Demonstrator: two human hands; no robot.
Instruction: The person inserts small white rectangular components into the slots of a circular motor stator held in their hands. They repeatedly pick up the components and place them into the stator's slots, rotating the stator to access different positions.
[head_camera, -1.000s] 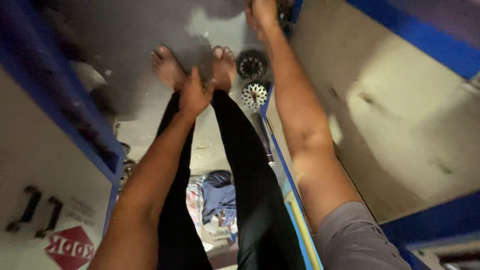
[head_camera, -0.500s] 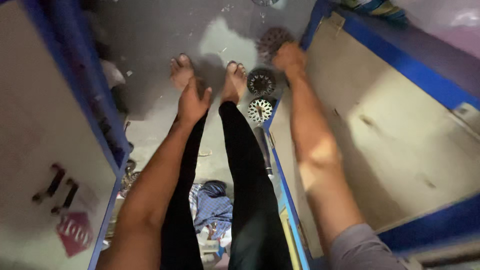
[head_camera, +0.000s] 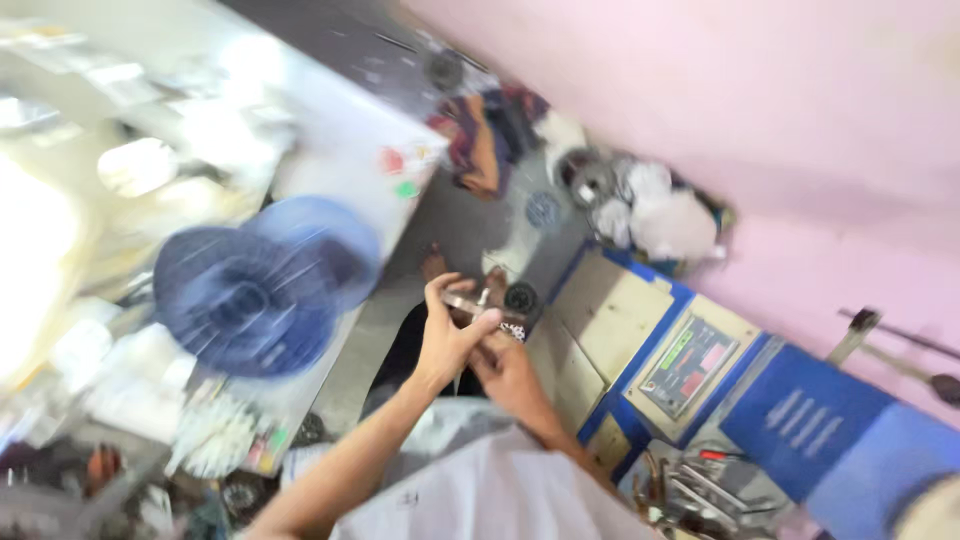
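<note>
1. The person sits with both hands raised in front of the chest, and between them is a small round metal part with a pale, shiny face (head_camera: 478, 305). It sits over the lap, well above the grey floor (head_camera: 470, 215).

2. The left hand (head_camera: 447, 335) grips the part from the left side; its fingers (head_camera: 440, 290) curl over the top edge and the thumb presses in from below, so the part is pinched firmly.

3. The right hand (head_camera: 512, 372) lies just beneath and to the right, touching the part's underside. Whether its fingers are pressed shut on the part or only supporting it, I cannot tell, since the left hand and motion blur cover them.

4. Judging by this, the part is picked up and being handled or looked over; nothing shows it fitted or set down anywhere, so most of the work appears to be ahead.

5. The part looks flat and disc-like, with a dark patterned piece at its right end; blur hides finer detail.

6. Similar round dark discs (head_camera: 541, 209) lie on the floor beyond the bare feet (head_camera: 434, 264).

7. To the left stands a blue wire-guarded fan (head_camera: 255, 295) on a white tabletop (head_camera: 330, 130); to the right is a blue-framed machine cabinet with a cream top (head_camera: 610, 320), and a pink wall (head_camera: 780, 130) behind.
</note>
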